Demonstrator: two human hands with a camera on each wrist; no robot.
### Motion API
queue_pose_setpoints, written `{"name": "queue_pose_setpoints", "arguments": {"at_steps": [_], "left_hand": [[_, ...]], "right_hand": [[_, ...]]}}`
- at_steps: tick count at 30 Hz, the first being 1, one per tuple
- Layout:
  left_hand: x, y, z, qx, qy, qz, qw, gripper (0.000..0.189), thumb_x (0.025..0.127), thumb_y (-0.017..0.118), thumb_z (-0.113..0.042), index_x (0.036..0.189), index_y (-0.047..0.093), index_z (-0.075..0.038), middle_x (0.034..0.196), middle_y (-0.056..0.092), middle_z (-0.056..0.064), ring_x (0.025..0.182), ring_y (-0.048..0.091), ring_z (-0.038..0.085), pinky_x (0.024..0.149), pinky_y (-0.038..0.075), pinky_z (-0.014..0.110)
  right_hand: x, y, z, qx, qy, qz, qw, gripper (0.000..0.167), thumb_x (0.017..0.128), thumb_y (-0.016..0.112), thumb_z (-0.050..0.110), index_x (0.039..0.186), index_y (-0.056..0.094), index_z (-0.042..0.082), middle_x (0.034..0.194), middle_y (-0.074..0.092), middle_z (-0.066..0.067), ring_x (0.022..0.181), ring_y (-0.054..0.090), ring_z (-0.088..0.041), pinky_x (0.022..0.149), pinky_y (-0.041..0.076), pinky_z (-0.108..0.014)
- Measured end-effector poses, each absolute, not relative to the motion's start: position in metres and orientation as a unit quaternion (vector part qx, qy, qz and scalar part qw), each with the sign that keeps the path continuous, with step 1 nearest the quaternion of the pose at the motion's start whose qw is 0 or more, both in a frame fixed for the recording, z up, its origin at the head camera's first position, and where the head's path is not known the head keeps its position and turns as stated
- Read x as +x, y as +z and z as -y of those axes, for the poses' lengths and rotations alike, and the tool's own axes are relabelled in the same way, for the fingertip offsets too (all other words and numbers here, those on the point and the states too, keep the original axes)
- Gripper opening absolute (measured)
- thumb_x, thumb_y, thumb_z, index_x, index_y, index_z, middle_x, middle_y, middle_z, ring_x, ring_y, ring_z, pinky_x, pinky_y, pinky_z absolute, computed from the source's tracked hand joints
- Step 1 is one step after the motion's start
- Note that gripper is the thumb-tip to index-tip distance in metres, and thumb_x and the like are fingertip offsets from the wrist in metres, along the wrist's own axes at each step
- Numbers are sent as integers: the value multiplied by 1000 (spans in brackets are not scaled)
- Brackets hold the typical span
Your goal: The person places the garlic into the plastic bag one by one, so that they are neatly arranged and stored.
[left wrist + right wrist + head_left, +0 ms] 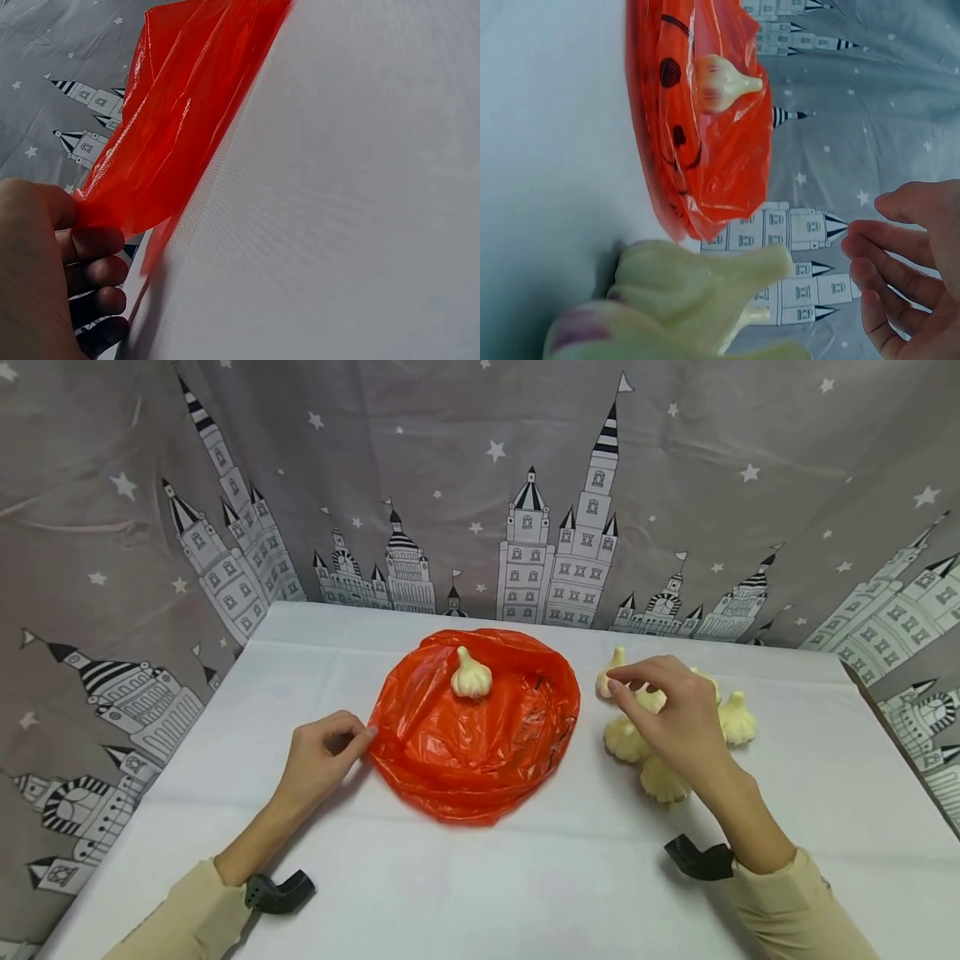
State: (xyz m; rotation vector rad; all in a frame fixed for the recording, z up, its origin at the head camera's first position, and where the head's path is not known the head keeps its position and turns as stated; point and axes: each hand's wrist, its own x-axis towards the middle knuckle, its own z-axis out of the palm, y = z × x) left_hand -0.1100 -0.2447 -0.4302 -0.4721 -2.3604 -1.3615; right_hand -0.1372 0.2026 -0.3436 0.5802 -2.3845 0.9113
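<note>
A red plastic bag [450, 793] lies spread wide with its mouth up, and one garlic bulb [471, 677] sits inside it. My left hand [322, 760] pinches the bag's left rim between thumb and index finger. In the left wrist view, the red plastic [180, 112] stretches up from those fingertips. Over a group of garlic bulbs [663, 779] on the right hovers my right hand [678, 714], fingers loosely bent and nothing between them. It partly hides that group in the head view. Near its fingertips stands another garlic bulb [617, 657].
A white cloth [480, 893] covers the table. Behind it hangs a grey curtain [442, 460] printed with castles and stars. Dark printed marks [670, 73] show on the bag's side. Each wrist wears a black device [279, 893].
</note>
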Motion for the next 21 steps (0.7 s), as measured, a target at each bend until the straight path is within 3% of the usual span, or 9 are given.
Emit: {"name": "queue_pose_setpoints", "arguments": {"at_steps": [21], "left_hand": [[-111,-433,247,-175,-492,832,187,26,92,75,5,77,71,-16,76,67,1,68,57,8,66,47,16]], "right_hand": [[-124,-346,-252,190,305,886,293,14,90,81,4,102,82,10,88,75,-2,81,63,-11,72,42,-14]]}}
